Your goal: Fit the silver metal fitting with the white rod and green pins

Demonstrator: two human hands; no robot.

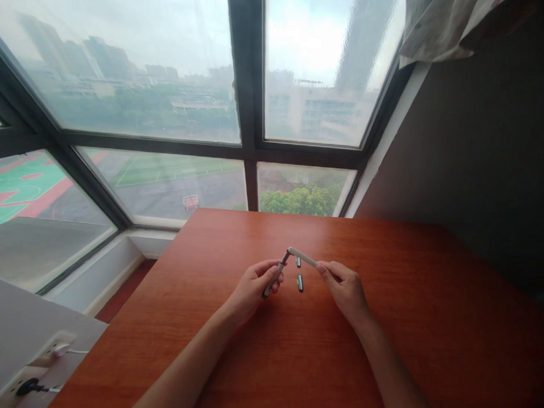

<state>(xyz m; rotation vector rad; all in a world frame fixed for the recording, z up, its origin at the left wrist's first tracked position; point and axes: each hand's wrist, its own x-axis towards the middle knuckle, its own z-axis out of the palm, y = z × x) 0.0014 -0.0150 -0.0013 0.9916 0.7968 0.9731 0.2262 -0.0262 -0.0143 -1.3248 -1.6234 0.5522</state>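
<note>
My left hand (256, 286) is closed around a slim grey-and-dark handle (273, 282), which looks like a razor handle, tilted with its tip up. A thin pale stick (303, 256) is pinched at one end by my right hand (344, 286). The stick's far end meets or overlaps the handle's tip; whether they touch I cannot tell. Between my hands, on the wooden table (411, 330), lies a small dark piece with a green stripe (300, 282), like a razor cartridge. A similar cartridge (298, 262) sits just beyond it, partly hidden by the stick.
Large windows (251, 149) with dark frames rise behind the table's far edge. A dark wall (473, 146) stands on the right, with a hanging cloth (442, 31) above. At lower left, a socket panel holds a white plug (60, 350) and a black plug (28, 387).
</note>
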